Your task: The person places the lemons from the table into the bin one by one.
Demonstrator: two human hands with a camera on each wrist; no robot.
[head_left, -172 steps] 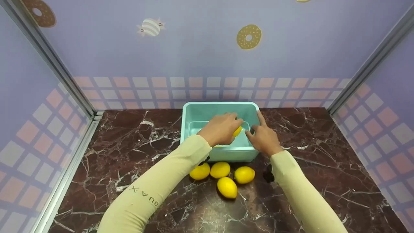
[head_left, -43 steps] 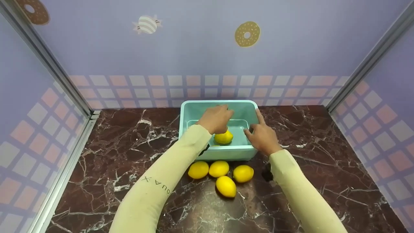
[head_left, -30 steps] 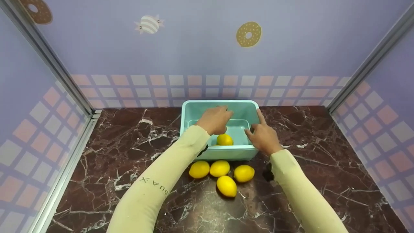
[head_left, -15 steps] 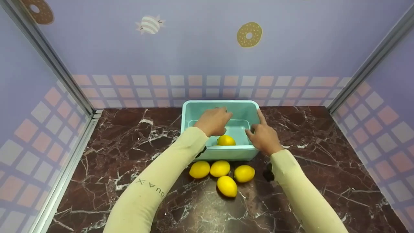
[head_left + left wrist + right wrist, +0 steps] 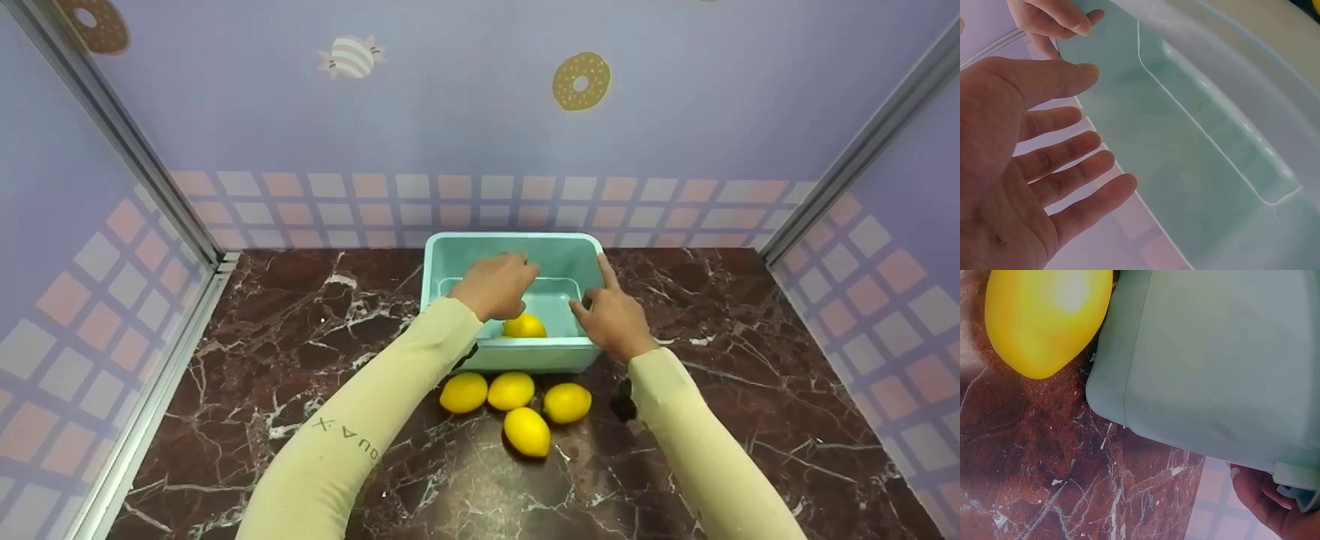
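Note:
A light turquoise plastic basin (image 5: 536,357) stands against the back wall. My left hand (image 5: 495,286) hovers over its interior, and in the left wrist view the fingers (image 5: 1081,169) are spread and loosely bent around nothing. Just below that hand, one lemon (image 5: 525,326) lies inside by the front wall, its lower part hidden by the rim. My right hand (image 5: 615,319) holds the basin's right rim, thumb on the inner side and index finger stretched along the edge. In the right wrist view, curled fingers (image 5: 1258,498) show at the rim's outside.
Several lemons lie close together on the dark red marbled tabletop (image 5: 720,420) before the basin, the nearest lemon (image 5: 527,433) in front of the others. Purple panels with a checked border (image 5: 495,202) enclose the table at the back and both sides.
My left hand held a lemon over the basin in the oldest frame. It has let go and shifted left; the lemon now lies by the front wall. My right hand stays on the rim.

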